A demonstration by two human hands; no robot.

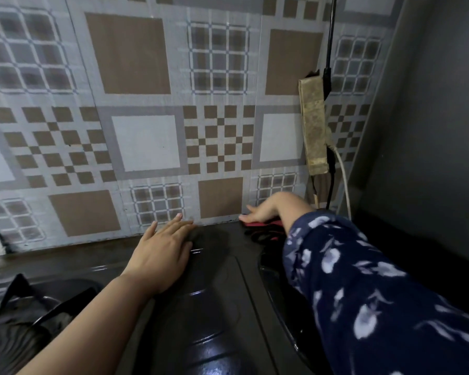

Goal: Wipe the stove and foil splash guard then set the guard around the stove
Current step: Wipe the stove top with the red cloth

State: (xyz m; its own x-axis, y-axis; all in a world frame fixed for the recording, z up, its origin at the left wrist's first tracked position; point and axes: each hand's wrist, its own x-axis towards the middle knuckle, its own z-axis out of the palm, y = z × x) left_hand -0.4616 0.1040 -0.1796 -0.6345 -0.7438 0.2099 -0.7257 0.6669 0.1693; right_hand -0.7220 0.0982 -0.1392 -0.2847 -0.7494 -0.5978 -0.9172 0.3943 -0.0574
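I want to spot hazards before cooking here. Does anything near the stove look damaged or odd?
Yes. The power strip on the patterned wall is heavily yellowed and stained, with cords dangling beside the right hand. Nothing looks spilled.

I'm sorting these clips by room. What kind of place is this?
Most likely a home kitchen: a glossy black stove top sits against a brown-and-grey checked tile-pattern wall, and a grimy beige power strip hangs beside it.

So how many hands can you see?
2. The left hand lies flat on the stove top; the right hand presses a red cloth by the wall.
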